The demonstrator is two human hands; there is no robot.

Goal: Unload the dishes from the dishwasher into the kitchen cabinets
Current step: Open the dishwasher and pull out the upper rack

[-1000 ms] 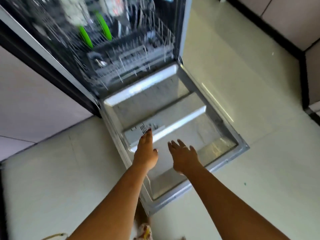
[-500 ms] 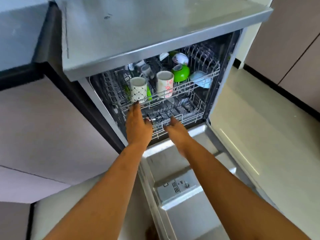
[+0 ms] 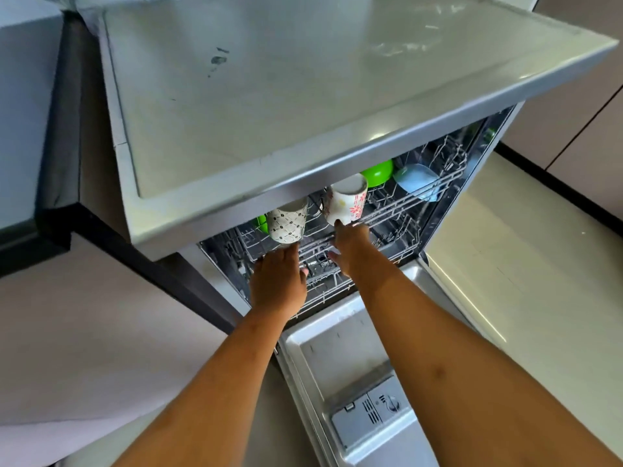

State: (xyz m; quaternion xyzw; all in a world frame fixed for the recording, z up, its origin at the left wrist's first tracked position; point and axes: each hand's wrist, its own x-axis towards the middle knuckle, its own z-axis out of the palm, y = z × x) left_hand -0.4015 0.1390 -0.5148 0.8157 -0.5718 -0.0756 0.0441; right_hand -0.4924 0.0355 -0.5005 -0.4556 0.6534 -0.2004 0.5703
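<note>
The dishwasher stands open with its door (image 3: 337, 348) folded down below me. Its upper rack (image 3: 421, 193) holds a dotted white mug (image 3: 288, 224), a white mug with red flowers (image 3: 347, 203), a green bowl (image 3: 377, 171) and a pale blue bowl (image 3: 418, 183). My left hand (image 3: 278, 281) reaches with straight fingers to the rack's front, just under the dotted mug. My right hand (image 3: 350, 251) is stretched out too, its fingertip touching the flowered mug's lower edge. Neither hand holds anything.
A grey countertop (image 3: 269, 79) overhangs the dishwasher and hides the back of the upper rack. The lower rack (image 3: 323, 291) shows beneath my hands. A detergent dispenser (image 3: 371, 412) sits in the door. Pale floor tiles (image 3: 522, 281) lie to the right.
Both hands have gone from above the open door up and forward to the front of the upper rack. The view has tilted up, so the countertop now hides more of the rack.
</note>
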